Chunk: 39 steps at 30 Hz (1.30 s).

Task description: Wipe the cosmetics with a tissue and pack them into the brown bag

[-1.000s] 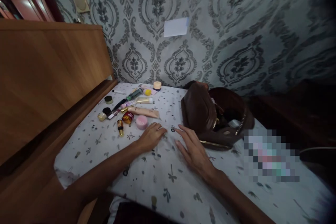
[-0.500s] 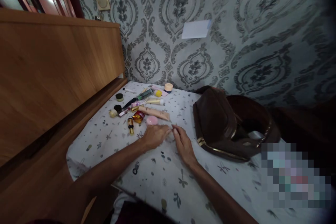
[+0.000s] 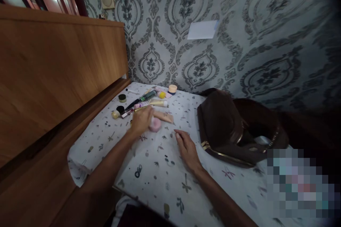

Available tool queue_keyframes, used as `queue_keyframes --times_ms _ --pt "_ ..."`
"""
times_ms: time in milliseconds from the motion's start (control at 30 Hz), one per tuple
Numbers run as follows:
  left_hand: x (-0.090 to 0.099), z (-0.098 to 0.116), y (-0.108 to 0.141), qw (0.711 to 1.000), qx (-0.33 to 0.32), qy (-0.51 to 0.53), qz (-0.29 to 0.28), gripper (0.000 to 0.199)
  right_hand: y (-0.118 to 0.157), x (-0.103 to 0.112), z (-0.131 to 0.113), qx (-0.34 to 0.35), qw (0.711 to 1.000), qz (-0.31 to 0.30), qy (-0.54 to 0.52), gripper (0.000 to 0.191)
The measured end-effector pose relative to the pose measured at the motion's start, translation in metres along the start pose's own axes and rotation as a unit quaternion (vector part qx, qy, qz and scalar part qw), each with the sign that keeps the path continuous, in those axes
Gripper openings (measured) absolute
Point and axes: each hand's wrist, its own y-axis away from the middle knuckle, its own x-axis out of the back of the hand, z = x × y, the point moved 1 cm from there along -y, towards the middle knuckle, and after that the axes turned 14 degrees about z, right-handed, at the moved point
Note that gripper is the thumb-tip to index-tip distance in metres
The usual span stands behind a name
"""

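Pink, squat, rounded jar (image 3: 156, 125) beside the left hand (image 3: 141, 121)

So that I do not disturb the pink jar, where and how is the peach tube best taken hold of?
Probably pinch the peach tube at its right end, with the right hand coming from the right: it lies flat with that end exposed, while the left hand hides its other end and the pink jar sits in front.
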Motion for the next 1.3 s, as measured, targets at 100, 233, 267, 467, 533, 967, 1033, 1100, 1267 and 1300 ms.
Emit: queue_keyframes --times_ms 100,233,267,467,533,967,1033,1100,1267,1300 --pt "0.009 -0.037 -0.010 0.991 0.088 -0.096 -0.002 0.032 0.001 0.001 -0.001 0.002 1.000 -0.004 -0.002 0.037" --pt "0.010 -0.059 -0.004 0.981 0.091 -0.148 -0.081 0.034 0.000 0.001 -0.001 0.012 1.000 -0.001 -0.005 0.035" --pt "0.009 -0.060 -0.002 0.980 0.085 -0.152 -0.095 0.036 0.000 0.001 -0.002 0.012 1.000 0.000 -0.006 0.035" --pt "0.008 -0.060 0.002 0.971 0.079 -0.177 -0.140 0.040 0.000 0.001 -0.005 0.019 0.999 0.002 -0.026 0.029" --pt "0.011 -0.062 0.001 0.968 0.082 -0.184 -0.148 0.036 0.000 0.002 -0.005 0.017 0.999 0.009 -0.032 0.028" --pt "0.012 0.036 0.005 0.892 0.151 0.427 -0.021 0.039 0.008 0.005 -0.030 -0.175 0.926 -0.029 -0.334 0.038" --pt "0.003 0.059 0.018 0.872 0.148 0.465 -0.042 0.035 0.013 0.003 -0.030 -0.218 0.890 -0.050 -0.396 0.042" --pt "-0.004 0.073 0.027 0.871 0.144 0.468 -0.049 0.034 0.017 0.003 -0.027 -0.246 0.869 -0.050 -0.426 0.042" --pt "-0.012 0.081 0.031 0.884 0.090 0.451 -0.080 0.042 0.016 0.008 -0.020 -0.287 0.844 -0.016 -0.452 0.045" --pt "-0.012 0.081 0.030 0.890 0.063 0.445 -0.080 0.044 0.015 0.010 -0.020 -0.293 0.837 -0.008 -0.463 0.046"
